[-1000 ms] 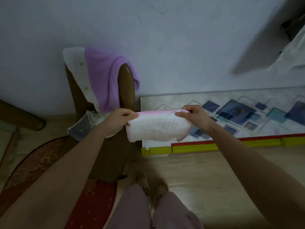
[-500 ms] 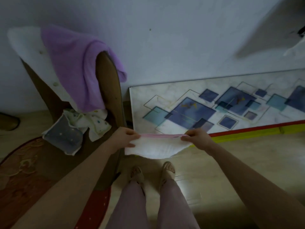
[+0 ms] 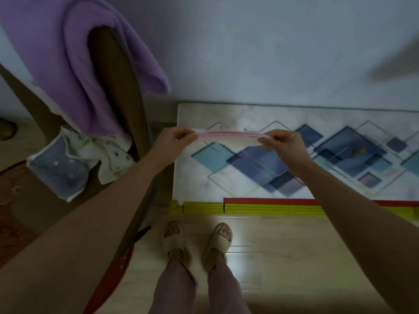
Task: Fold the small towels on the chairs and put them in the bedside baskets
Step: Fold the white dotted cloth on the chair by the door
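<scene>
A small white towel with a pink edge (image 3: 229,136) is stretched flat between both hands, seen almost edge-on. My left hand (image 3: 175,139) pinches its left end and my right hand (image 3: 282,141) pinches its right end. Left of them stands a brown wooden chair (image 3: 113,87). A purple towel (image 3: 68,64) hangs over its back. A blue-grey cloth (image 3: 59,171) and a white dotted cloth (image 3: 106,157) lie on its seat. No basket is in view.
A panel with blue diamond shapes (image 3: 294,159) leans on the wall ahead, with a red and yellow strip (image 3: 249,207) at its base. A red patterned rug (image 3: 13,177) lies at left. My feet in slippers (image 3: 197,239) stand on the wooden floor.
The view has tilted down and closer to the chair. The white towel hung down as a folded panel between my hands; now it is pulled taut and level, only its pink edge showing.
</scene>
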`<state>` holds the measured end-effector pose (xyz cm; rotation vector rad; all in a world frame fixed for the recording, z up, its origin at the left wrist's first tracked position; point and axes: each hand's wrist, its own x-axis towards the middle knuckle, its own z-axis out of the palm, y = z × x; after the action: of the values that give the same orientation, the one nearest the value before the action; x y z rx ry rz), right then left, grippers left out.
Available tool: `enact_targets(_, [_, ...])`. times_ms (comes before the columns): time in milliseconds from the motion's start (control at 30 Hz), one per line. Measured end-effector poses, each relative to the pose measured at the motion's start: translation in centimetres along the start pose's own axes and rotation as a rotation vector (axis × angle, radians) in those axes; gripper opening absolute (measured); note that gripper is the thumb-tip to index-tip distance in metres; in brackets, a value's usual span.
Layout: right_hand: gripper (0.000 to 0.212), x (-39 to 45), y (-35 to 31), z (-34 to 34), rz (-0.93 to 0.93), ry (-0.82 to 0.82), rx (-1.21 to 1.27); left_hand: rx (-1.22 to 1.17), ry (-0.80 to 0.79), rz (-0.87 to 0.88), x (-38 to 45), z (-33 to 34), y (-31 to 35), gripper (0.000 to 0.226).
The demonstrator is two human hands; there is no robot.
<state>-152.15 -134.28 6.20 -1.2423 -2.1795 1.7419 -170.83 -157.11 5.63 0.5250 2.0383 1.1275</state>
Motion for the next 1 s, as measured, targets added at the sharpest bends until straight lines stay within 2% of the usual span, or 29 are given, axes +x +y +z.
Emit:
enact_targets(200, [0.01, 2.9, 9.2, 2.8, 0.018, -0.063, -0.199, 0.083, -0.073, -0.15, 2.7, 5.0, -7.4, 0.015])
enact_targets(400, [0.009, 1.8, 20.5, 6.5, 0.18, -0.237, -0.374, 0.24, -0.202, -0.325, 1.5, 11.0, -17.4, 0.02])
enact_targets(500, [0.02, -0.5, 23.7, 7.2, 0.245, -0.352, -0.443, 0.323, -0.327, -0.392, -0.6, 12.4, -20.7, 0.023])
enact_targets(600, [0.01, -2.2, 24.7, 7.1, 0.272, -0.454, -0.511, 0.346, -0.388, -0.428, -2.1, 12.5, -22.3, 0.02])
enact_targets(667, [0.011, -2.0, 24.7, 7.1, 0.257, -0.429, -0.5, 0.319, -0.338, -0.4, -2.1, 12.3, -22.3, 0.017])
enact_targets(833, [0.013, 1.7, 23.9, 8.2, 0.099, -0.185, -0.44, 0.198, -0.082, -0.273, 1.6, 12.1, -21.4, 0.018])
enact_targets(1000, [0.023, 5.9, 24.2, 10.7, -0.032, -0.017, -0.549, 0.217, 0.085, -0.185, 6.2, 13.4, -21.7, 0.018])
